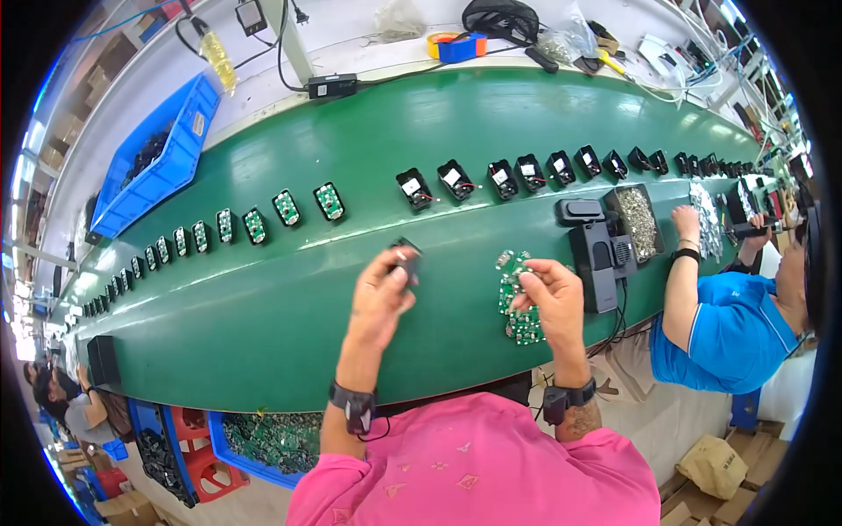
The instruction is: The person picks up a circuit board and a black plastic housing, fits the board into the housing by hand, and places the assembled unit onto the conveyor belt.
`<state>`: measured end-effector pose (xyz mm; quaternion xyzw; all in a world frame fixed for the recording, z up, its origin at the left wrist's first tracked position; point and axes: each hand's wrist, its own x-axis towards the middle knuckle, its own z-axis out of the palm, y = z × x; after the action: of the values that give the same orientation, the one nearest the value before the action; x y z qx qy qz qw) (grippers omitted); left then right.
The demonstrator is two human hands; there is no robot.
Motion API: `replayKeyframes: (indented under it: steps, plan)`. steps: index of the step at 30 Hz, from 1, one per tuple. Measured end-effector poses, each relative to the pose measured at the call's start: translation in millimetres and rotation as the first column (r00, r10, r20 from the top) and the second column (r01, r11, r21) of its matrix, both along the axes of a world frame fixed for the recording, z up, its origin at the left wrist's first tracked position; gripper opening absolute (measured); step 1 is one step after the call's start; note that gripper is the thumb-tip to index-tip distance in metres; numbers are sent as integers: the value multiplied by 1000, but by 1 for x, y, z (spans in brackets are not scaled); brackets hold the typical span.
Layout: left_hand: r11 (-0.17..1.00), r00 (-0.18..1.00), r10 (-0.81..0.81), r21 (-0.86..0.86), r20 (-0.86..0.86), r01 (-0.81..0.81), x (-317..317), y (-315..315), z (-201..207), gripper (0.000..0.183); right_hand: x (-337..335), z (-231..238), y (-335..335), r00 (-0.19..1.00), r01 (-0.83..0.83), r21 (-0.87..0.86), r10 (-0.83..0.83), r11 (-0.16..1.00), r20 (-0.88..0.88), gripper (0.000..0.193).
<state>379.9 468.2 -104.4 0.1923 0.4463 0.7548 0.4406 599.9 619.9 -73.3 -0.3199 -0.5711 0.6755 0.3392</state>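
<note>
Your left hand (383, 289) is raised above the green surface (263, 307), its fingers closed around a small black housing (407, 259) that sticks up just past your fingertips. Your right hand (550, 294) sits off to the right at about the same height, well apart from the left, and its fingers pinch the top of a green circuit board panel (516, 302); the panel hangs down from your grip along the left side of that hand, between your two hands but much nearer the right one. So each hand is clamped on its own piece, and the two pieces do not touch. Beyond your hands, a row of black housings with white labels (456, 180) runs along the surface to the right, and a row of small green boards (285, 208) runs off to the left. Just right of your right hand stands a black device (598, 254), with a tray of small metal parts (638, 223) beside it. A co-worker's hand (686, 219) rests near that tray.
</note>
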Motion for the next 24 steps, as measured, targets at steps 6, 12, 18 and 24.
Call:
replayKeyframes:
  steps: [6,12,18,24]
  plan:
    - [983,953,-107,-177,-285,58,55,3,8,11,-21,5,-27,976,-137,-256,87,957,-199,17]
    - [989,870,-5,-132,-493,-70,66,3,10,9,-21,10,-34,938,-346,-230,330,910,-108,21]
    - [995,746,-17,-87,-666,-55,59,3,13,34,-18,8,-35,945,-328,-215,317,920,-84,19]
    - [974,941,-211,-134,-263,181,64,-3,38,90,-15,7,-32,954,-300,-189,296,935,-49,18]
